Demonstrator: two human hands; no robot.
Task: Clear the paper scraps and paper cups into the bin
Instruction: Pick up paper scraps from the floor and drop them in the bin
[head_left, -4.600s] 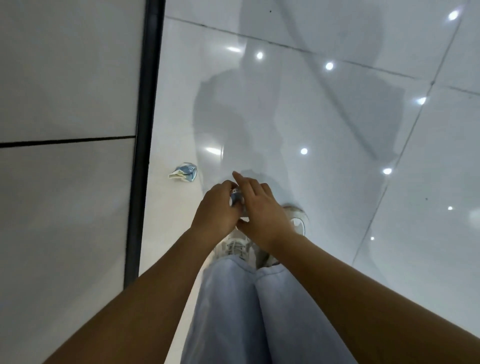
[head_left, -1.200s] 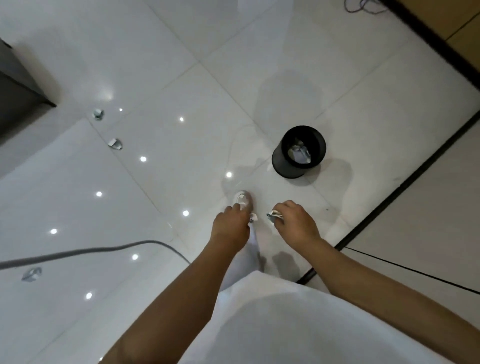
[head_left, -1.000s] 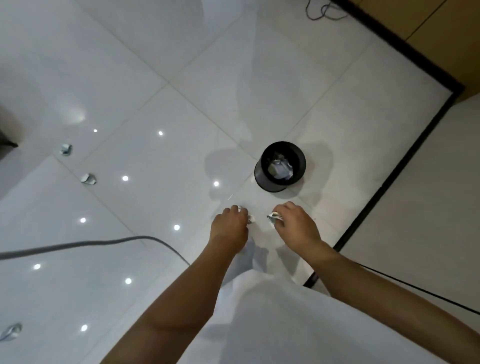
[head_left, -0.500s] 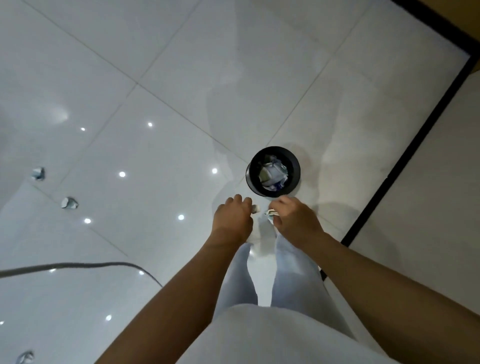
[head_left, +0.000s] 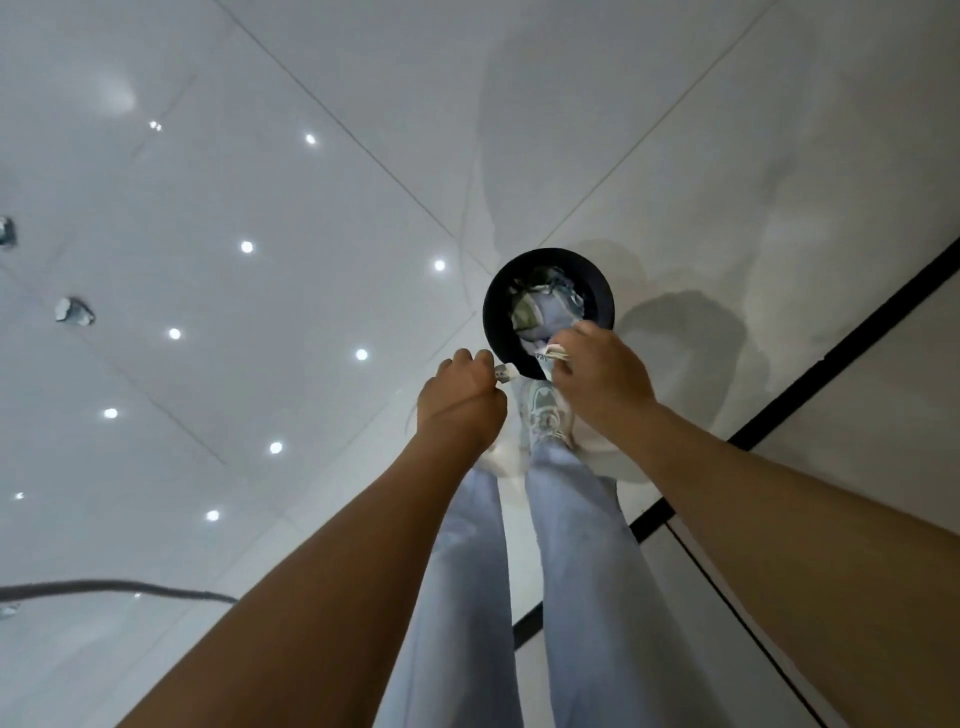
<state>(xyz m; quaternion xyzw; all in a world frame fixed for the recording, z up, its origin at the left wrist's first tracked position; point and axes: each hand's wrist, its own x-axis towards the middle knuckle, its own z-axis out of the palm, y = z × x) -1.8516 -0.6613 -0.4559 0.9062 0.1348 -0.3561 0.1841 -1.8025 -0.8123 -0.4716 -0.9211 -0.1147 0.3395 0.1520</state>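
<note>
A round black bin (head_left: 493, 322) stands on the shiny white floor (head_left: 311, 208), a bit right of the middle of the frame. Crumpled paper (head_left: 545, 306) lies inside it. The right hand (head_left: 597, 374) is over the near edge of the bin, its fingers curled round a paper scrap (head_left: 551, 353). The left hand (head_left: 462, 400) is just left of the bin, pinching a small white scrap (head_left: 505, 372). Two more scraps (head_left: 75, 310) lie far off at the left edge of the frame.
</note>
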